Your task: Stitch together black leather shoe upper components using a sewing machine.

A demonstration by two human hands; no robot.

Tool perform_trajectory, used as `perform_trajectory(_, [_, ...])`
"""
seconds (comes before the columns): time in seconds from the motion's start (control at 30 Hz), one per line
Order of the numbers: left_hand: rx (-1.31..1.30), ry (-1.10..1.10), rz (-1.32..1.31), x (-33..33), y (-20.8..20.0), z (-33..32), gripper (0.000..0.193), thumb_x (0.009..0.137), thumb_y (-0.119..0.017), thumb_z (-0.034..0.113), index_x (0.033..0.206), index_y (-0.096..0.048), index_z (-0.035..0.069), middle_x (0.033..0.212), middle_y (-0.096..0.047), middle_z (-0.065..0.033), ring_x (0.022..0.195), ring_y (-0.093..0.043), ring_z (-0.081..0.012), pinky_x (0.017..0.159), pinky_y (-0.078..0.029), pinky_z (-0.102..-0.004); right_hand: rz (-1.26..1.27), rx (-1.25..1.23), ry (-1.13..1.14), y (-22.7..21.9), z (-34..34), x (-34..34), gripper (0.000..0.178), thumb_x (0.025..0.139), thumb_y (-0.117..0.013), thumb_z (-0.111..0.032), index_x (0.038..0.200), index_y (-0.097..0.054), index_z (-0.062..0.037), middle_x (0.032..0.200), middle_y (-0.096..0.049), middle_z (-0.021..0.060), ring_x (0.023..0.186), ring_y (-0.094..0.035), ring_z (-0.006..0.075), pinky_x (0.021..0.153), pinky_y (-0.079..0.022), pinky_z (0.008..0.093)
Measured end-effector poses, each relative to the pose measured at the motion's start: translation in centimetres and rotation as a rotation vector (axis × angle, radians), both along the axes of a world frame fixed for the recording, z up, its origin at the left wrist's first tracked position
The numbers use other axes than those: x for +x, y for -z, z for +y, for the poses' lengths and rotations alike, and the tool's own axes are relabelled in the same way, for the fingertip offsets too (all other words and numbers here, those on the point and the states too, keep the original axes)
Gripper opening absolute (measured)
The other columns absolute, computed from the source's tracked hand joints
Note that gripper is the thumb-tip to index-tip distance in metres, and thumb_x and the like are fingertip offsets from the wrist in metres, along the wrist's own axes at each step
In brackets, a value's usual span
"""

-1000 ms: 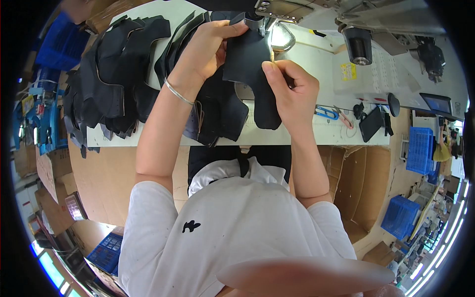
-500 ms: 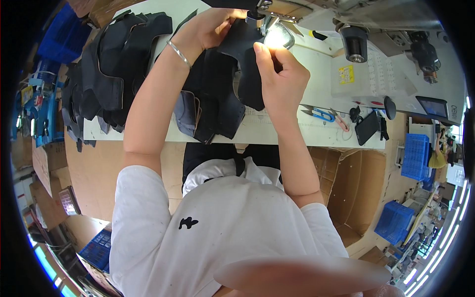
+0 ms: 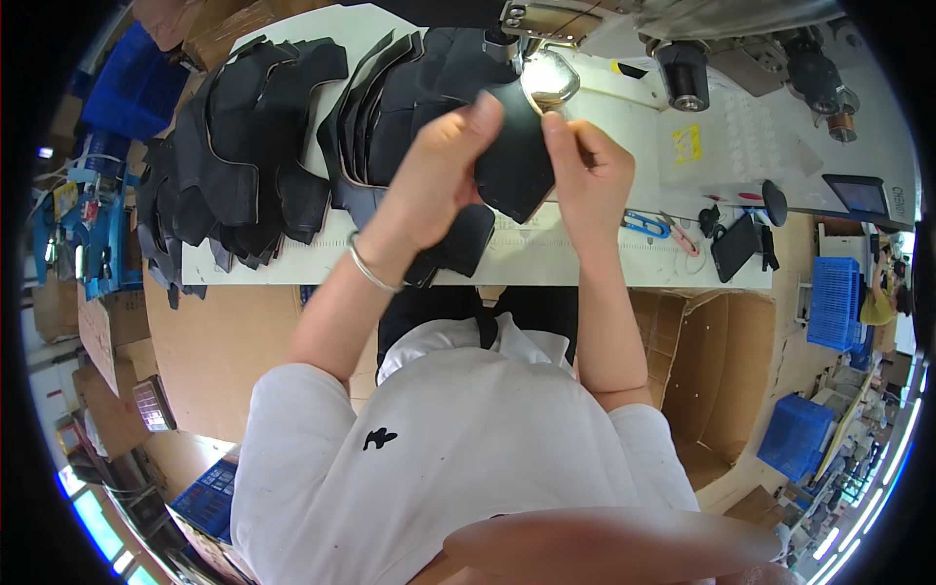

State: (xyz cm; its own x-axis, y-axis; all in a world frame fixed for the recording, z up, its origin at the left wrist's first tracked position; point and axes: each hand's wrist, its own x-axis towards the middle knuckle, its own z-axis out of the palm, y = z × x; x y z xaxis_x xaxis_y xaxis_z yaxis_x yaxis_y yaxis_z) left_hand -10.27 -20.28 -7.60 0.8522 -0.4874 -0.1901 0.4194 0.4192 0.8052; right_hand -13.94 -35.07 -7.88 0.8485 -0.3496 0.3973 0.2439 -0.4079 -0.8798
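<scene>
Pinching a black piece (image 3: 519,161), right grip (image 3: 593,180) points forward; left grip (image 3: 439,174) slants rightward.

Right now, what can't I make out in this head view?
All in the head view:
- Left hand: most fingertips, hidden behind the hand itself.
- Black panel between the hands: its underside, which faces away.
- Sewing machine: upper part, cut off by the top edge.
- Pile of black pieces at left: the count, since upper ones cover lower ones.
</scene>
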Motion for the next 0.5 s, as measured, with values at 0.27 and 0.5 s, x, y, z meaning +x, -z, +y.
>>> perform_trajectory(0.27, [0.034,-0.09,-0.191,-1.9,0.5,-2.3,0.023,0.099,-0.05,0.02,0.102,-0.052,-0.003,0.085,-0.067,-0.0142,0.061,-0.068,-0.0237,0.049,-0.059,-0.0329,-0.37,-0.283,0.154,-0.9,-1.6,1.6,0.045,0.088,-0.064,-0.012,0.128,-0.047,-0.0012,0.104,-0.063,0.0134,0.095,-0.062,0.0229,0.079,-0.05,0.0316])
perform_trajectory(0.5, [-0.06,-0.169,-0.165,-2.4,-0.1,-3.8,0.023,0.1,-0.047,0.016,0.087,-0.038,-0.001,0.087,-0.065,-0.0193,0.062,-0.07,-0.0277,0.043,-0.058,-0.0307,-0.315,-0.293,0.238,-0.7,-2.8,2.0,0.031,0.088,-0.061,-0.008,0.118,-0.055,-0.0042,0.098,-0.065,0.0113,0.088,-0.065,0.0268,0.077,-0.05,0.0339])
